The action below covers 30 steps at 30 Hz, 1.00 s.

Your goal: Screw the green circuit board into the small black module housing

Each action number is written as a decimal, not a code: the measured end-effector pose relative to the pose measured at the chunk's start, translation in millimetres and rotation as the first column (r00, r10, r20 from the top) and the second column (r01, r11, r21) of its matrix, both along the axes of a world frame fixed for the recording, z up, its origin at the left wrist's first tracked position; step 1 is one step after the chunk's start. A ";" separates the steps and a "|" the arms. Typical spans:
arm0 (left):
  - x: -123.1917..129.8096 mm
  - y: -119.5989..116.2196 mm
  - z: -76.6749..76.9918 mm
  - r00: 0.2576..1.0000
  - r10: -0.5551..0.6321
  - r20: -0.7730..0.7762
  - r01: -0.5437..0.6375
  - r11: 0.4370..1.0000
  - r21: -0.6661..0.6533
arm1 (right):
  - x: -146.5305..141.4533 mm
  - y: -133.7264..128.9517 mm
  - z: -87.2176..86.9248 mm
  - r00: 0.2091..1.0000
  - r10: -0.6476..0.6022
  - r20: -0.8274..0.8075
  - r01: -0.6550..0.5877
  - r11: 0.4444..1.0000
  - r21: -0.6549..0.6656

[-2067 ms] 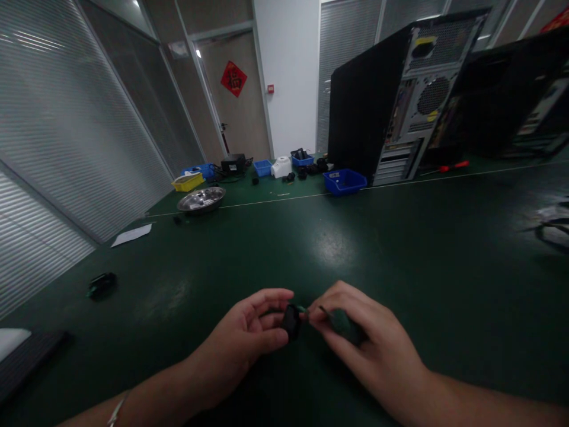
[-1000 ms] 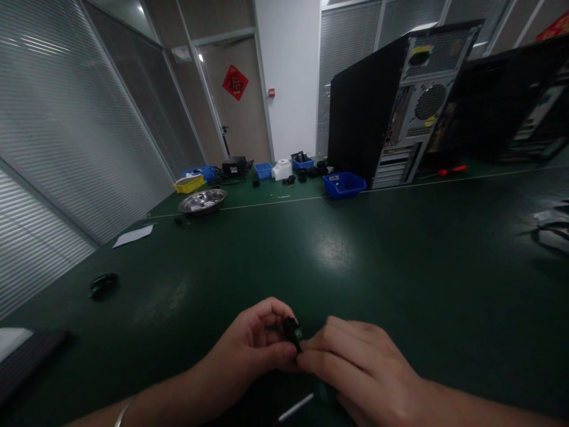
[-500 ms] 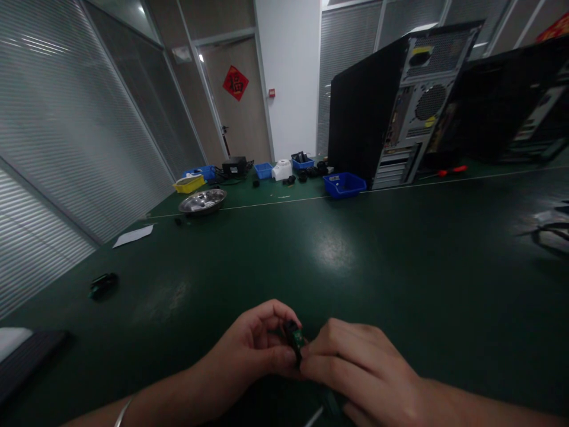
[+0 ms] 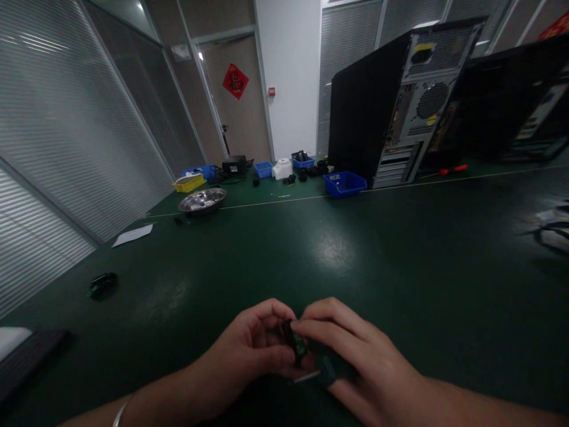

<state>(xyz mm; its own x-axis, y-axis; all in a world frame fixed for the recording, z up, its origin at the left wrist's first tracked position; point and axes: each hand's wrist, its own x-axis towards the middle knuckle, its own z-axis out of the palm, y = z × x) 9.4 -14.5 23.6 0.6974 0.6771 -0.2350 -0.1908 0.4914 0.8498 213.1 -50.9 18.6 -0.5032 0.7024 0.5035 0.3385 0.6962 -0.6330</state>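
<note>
A small black part with a green circuit board (image 4: 297,343) is pinched between the fingers and thumb of my left hand (image 4: 258,344), low in the middle of the view. My right hand (image 4: 362,356) is at its right, with the index fingertip on the part's upper end. Under that palm, held by the lower fingers, is a screwdriver with a dark green handle (image 4: 328,370); its thin metal shaft points left, below the part. The grip on the handle is partly hidden.
A dark green part (image 4: 102,284) and a white paper (image 4: 133,235) lie at left, near a black keyboard-like object (image 4: 33,362). Farther back stand a metal dish (image 4: 202,201), a yellow tray (image 4: 189,183), a blue bin (image 4: 345,184) and a black computer case (image 4: 367,112).
My right hand's fingers have moved up to the part's top end, and the screwdriver shaft has swung into clearer view below it. My left hand holds nearly still.
</note>
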 end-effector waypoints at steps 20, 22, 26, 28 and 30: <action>-2.1 -0.8 -1.6 0.999 -0.034 -0.025 0.035 0.999 0.030 | 2.1 2.9 -0.9 0.998 0.063 -0.014 -0.064 0.998 -0.018; -2.9 -0.2 -3.0 0.999 -0.034 -0.038 0.037 0.998 0.058 | 2.9 3.9 -1.9 0.999 0.045 0.020 -0.044 0.999 -0.031; -3.8 0.4 -5.1 0.997 -0.050 -0.057 0.056 0.992 0.110 | 4.4 4.1 -5.3 0.994 0.007 0.110 0.001 0.997 -0.071; -3.5 0.1 -4.1 0.995 -0.055 -0.081 0.066 0.989 0.132 | 5.0 3.6 -6.8 0.991 0.022 0.134 -0.010 0.996 -0.088; -3.6 2.1 -1.2 0.996 -0.037 -0.081 0.047 0.990 0.132 | 5.5 3.2 -7.4 0.992 0.034 0.125 -0.021 0.995 -0.100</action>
